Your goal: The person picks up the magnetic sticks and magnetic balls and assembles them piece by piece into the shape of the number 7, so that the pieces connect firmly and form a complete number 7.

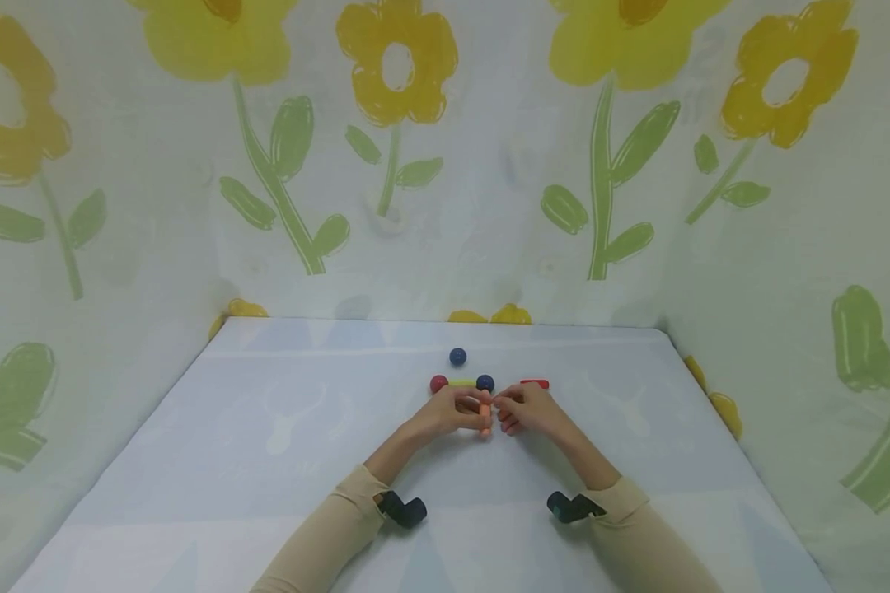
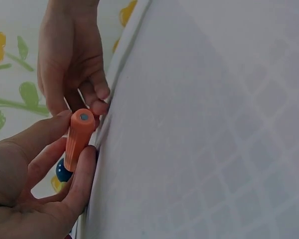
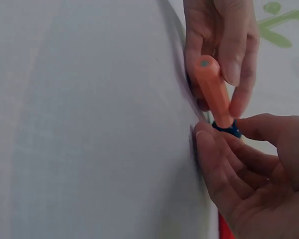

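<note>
In the head view, your left hand point(image 1: 445, 412) pinches the orange rod point(image 1: 485, 421) over the desk point(image 1: 267, 502), pointing it at the nearer blue ball point(image 1: 485, 383) beside the yellow rod point(image 1: 462, 382), presumably to line them up. In the left wrist view, your left fingers grip opposite sides of the orange rod, probably to steady it. In the right wrist view, your right hand's point(image 3: 256, 169) fingers curve loosely, thumb apart, beside its far end; contact I cannot tell.

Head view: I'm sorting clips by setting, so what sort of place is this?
Probably a makeshift indoor recording booth: white, flower-printed walls on three sides, a pale, patterned tabletop, and small black wrist-worn devices.
</note>
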{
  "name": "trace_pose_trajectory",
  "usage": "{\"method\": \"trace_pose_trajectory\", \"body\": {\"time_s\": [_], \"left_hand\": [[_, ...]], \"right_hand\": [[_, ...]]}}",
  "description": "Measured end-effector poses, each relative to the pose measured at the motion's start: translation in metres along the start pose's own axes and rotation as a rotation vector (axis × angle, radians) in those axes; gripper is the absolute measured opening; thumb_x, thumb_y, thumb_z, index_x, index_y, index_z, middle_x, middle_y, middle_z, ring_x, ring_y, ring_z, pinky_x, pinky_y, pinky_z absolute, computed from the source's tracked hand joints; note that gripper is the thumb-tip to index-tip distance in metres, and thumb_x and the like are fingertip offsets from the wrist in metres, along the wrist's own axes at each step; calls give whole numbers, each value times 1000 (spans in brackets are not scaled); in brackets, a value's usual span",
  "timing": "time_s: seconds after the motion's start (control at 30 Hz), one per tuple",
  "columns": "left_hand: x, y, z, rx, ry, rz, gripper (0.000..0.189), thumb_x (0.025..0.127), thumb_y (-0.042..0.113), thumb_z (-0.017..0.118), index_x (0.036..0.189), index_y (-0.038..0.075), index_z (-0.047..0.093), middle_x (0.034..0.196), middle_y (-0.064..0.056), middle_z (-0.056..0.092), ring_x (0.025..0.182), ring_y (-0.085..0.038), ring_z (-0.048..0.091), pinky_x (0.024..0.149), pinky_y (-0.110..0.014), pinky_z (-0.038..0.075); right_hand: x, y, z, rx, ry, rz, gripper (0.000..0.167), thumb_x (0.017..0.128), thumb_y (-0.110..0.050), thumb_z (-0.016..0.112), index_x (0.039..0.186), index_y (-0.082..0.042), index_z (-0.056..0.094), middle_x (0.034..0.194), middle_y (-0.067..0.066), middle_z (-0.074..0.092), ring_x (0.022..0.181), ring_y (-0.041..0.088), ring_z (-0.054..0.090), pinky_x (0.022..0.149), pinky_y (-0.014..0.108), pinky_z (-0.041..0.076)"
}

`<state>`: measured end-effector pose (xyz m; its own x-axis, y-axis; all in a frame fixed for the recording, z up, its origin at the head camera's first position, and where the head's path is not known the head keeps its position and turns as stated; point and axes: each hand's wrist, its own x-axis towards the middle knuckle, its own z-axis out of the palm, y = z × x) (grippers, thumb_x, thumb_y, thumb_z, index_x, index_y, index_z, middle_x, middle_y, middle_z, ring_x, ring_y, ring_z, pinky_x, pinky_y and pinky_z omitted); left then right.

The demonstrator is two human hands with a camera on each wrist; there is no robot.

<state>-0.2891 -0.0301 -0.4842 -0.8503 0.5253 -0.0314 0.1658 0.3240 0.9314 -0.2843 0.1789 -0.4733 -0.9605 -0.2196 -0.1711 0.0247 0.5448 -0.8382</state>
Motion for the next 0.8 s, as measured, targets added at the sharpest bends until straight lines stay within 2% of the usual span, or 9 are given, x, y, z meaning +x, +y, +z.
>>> {"method": "trace_pose_trajectory", "body": {"time_s": [0.07,0.2,0.3,0.4,0.57,0.63,0.8], "left_hand": [[0,0,0,-4,6,-8,34,86,19,76,118,12,69,113,-7,69,95,-15,66,87,-30,56],[0,1,0,-1,14,-30,33,86,20,77,117,14,69,111,-4,70,95,-15,65,86,-29,56],[0,1,0,2,13,-30,33,86,20,76,117,13,69,112,-4,70,95,-16,65,87,-29,57],[0,0,0,1,8,-26,34,86,19,76,118,11,69,113,-6,70,95,-16,65,87,-30,57],[0,1,-1,-6,8,-24,34,86,20,76,118,12,69,114,-6,69,96,-16,65,88,-30,56],[0,1,-1,-6,9,-29,34,86,21,77,118,13,69,114,-5,69,96,-15,64,89,-30,56],[1,-2,0,-2,7,-16,34,86,20,76,119,12,68,116,-8,69,97,-16,65,89,-30,56]], "right_hand": [[0,-2,-6,-77,26,-20,28,98,-24,59,112,-2,69,80,8,69,65,14,66,63,26,57],[-1,-5,-16,-175,77,3,30,98,-28,59,114,-5,69,88,7,70,71,14,62,64,26,56],[-2,-7,-22,-192,98,17,31,98,-28,60,116,-5,68,97,9,70,76,17,62,65,26,57],[-3,-7,-28,-200,117,-6,30,98,-26,60,116,-3,68,104,13,71,82,20,65,65,27,58],[-2,-4,-36,-204,159,-47,28,97,-21,61,117,-2,67,110,16,70,89,21,65,66,27,58],[-1,-3,-37,-212,187,-60,27,96,-20,62,116,-3,67,109,15,70,87,20,64,66,27,57],[2,0,-37,-313,257,-88,24,92,-15,67,114,-4,68,109,15,69,91,23,62,80,35,56]]}}
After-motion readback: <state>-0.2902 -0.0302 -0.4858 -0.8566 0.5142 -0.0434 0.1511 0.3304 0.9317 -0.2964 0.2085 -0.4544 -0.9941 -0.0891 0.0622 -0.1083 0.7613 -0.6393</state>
